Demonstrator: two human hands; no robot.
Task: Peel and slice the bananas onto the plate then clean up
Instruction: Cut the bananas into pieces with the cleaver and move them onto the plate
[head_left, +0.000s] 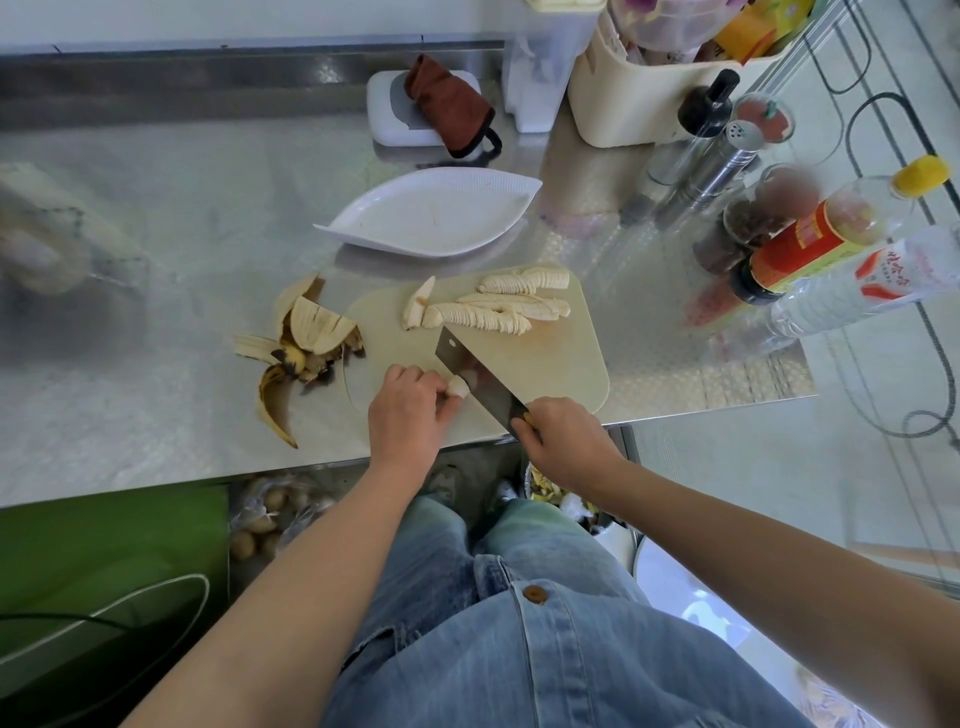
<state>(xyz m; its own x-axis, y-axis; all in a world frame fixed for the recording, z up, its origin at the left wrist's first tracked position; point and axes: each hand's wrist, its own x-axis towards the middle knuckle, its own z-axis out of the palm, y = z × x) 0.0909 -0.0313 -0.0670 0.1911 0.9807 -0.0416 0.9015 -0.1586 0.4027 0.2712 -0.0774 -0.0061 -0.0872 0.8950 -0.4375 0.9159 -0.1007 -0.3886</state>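
A beige cutting board (561, 358) lies on the steel counter. Rows of sliced banana (498, 312) lie across its far side. My left hand (410, 410) pinches a short banana piece (458, 387) at the board's near left. My right hand (561, 431) grips the handle of a cleaver (475, 374), whose dark blade stands against that piece. A white leaf-shaped plate (431, 213) sits beyond the board with nothing on it. Banana peels (301, 348) lie in a heap to the left of the board.
Bottles, jars and a metal shaker (789, 228) crowd the right of the counter. A brown cloth (449, 104) lies on a white box at the back. A cream bin (649, 88) stands behind. A waste bin (571, 499) sits below the counter edge.
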